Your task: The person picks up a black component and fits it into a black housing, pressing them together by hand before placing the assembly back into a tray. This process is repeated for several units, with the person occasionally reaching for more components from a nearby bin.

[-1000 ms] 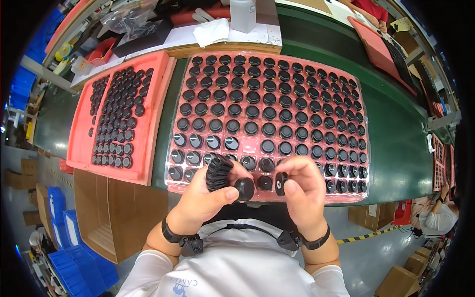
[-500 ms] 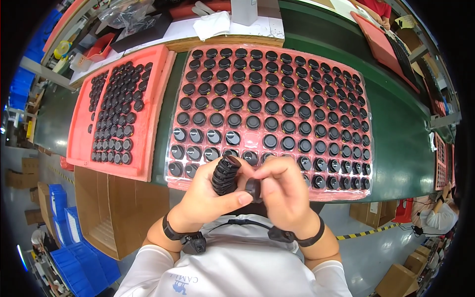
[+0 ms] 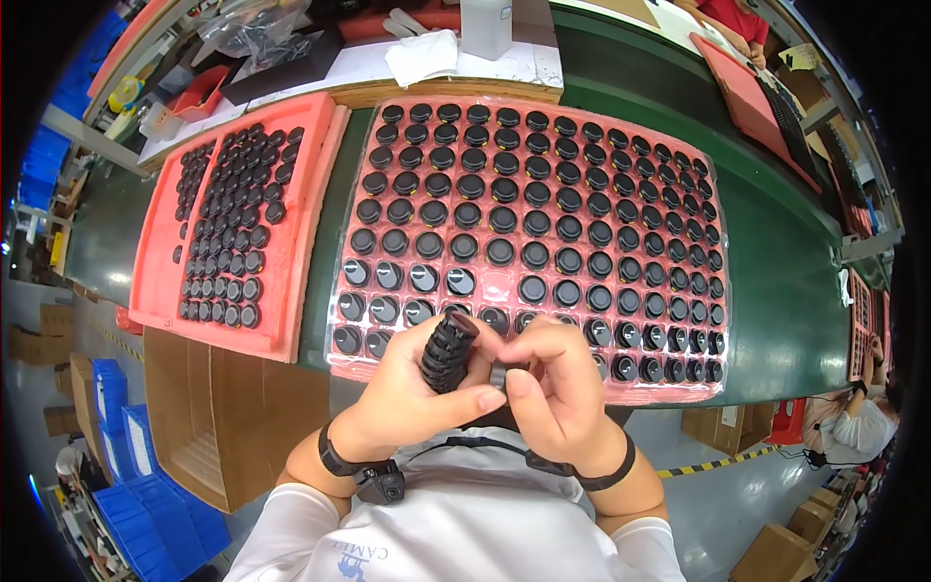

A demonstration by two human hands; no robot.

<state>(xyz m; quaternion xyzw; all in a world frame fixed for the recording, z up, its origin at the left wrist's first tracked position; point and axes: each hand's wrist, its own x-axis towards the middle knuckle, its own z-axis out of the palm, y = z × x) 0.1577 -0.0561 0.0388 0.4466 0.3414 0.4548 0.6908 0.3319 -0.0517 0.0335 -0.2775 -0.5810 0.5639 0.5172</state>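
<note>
My left hand (image 3: 402,393) is closed round a stack of black ribbed ring-like pieces (image 3: 449,354), which stands tilted in the palm with a brownish top end. My right hand (image 3: 561,393) pinches a small dark round piece (image 3: 498,374) with thumb and forefinger, close to the left thumb. Fingers cover most of that piece, so its exact kind cannot be told. Just beyond both hands lies a clear plastic tray on pink foam (image 3: 496,285), filled with rows of black round caps (image 3: 501,250). One pocket in it has no cap. Some near caps have shiny tops.
At the left, a pink foam tray (image 3: 155,276) holds many smaller black round parts (image 3: 225,238). A white-topped shelf with a white cloth (image 3: 423,58) and a pale container (image 3: 487,29) borders the far side. Below the bench edge stands a cardboard box (image 3: 208,417). Another person (image 3: 739,24) sits far right.
The view has shifted slightly, so the trays appear a little lower. Between my hands, the dark round piece has turned and is more covered by the right fingers. The left hand keeps its stack.
</note>
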